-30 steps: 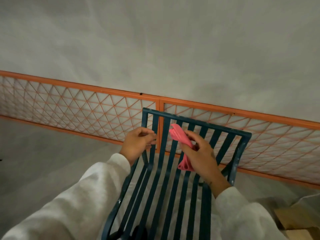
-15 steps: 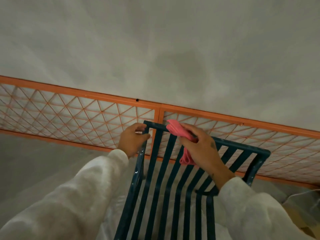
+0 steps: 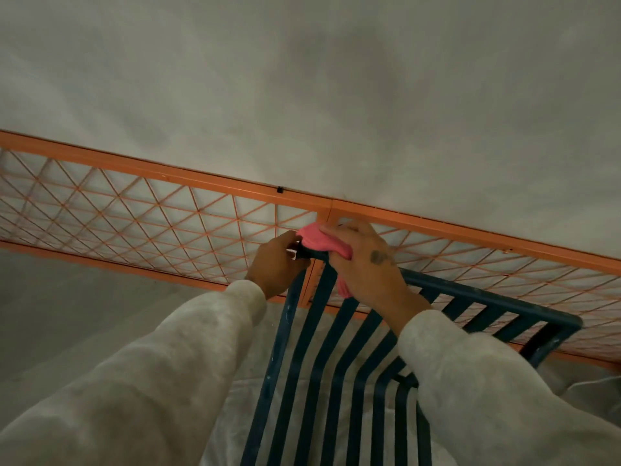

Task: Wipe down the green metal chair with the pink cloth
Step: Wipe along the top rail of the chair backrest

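Green metal chair (image 3: 488,300): dark slatted back seen from above, top rail running from the upper left corner down to the right, standing just in front of an orange lattice fence (image 3: 134,216) along a pale grey wall (image 3: 302,95). Pink cloth (image 3: 315,242): bunched on the rail's upper left corner, one end hanging below the hand behind the slats. Right grip (image 3: 364,264): a bare hand, fingers curled over the cloth, pressing it onto the rail. Left grip (image 3: 276,264): a bare hand, fingers wrapped round the chair's left corner post, touching the cloth's edge. Both arms in off-white sleeves (image 3: 151,381). Grey floor (image 3: 50,314) to the left.
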Available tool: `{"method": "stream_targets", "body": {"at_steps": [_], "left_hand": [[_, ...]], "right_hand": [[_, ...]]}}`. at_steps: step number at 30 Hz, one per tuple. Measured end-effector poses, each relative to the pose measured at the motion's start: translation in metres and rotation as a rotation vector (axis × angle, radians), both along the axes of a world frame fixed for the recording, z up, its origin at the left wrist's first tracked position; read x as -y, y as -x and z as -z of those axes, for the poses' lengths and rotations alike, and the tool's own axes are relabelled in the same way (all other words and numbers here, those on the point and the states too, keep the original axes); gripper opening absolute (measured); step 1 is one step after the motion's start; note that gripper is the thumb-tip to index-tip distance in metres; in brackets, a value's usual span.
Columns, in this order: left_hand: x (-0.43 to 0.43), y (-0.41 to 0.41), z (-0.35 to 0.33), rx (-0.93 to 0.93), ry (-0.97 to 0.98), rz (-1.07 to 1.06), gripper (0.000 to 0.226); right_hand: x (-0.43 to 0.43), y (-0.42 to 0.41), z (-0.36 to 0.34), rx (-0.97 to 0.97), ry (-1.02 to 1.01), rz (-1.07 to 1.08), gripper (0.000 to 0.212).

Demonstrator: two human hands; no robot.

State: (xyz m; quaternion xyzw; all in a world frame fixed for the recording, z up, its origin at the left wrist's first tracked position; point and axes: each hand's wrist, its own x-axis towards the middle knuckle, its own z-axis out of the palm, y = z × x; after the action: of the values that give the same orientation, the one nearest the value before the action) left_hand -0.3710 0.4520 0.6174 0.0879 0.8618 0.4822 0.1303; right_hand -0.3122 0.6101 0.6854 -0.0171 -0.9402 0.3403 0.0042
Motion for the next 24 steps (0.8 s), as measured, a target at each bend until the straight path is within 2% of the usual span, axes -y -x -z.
{"method": "stream_targets", "body": {"at_steps": [7, 10, 17, 20, 24], "left_hand": [[0.007, 0.009, 0.009, -0.086, -0.04, 0.1, 0.043], [0.01, 0.014, 0.013, -0.097, -0.018, 0.138, 0.033], [0.004, 0.018, 0.015, -0.072, -0.026, 0.126, 0.03], [0.002, 0.021, 0.015, -0.115, -0.018, 0.152, 0.026], [0.004, 0.024, 0.013, -0.12, 0.014, 0.174, 0.026]], "right_hand": [[0.017, 0.012, 0.022, 0.14, -0.242, -0.116, 0.053], [0.012, 0.005, 0.027, 0.121, -0.376, -0.145, 0.059], [0.007, -0.005, 0.029, 0.199, -0.437, -0.014, 0.061], [0.02, 0.002, 0.022, 0.196, -0.437, -0.023, 0.058], [0.01, -0.006, 0.026, 0.22, -0.455, -0.051, 0.063]]}}
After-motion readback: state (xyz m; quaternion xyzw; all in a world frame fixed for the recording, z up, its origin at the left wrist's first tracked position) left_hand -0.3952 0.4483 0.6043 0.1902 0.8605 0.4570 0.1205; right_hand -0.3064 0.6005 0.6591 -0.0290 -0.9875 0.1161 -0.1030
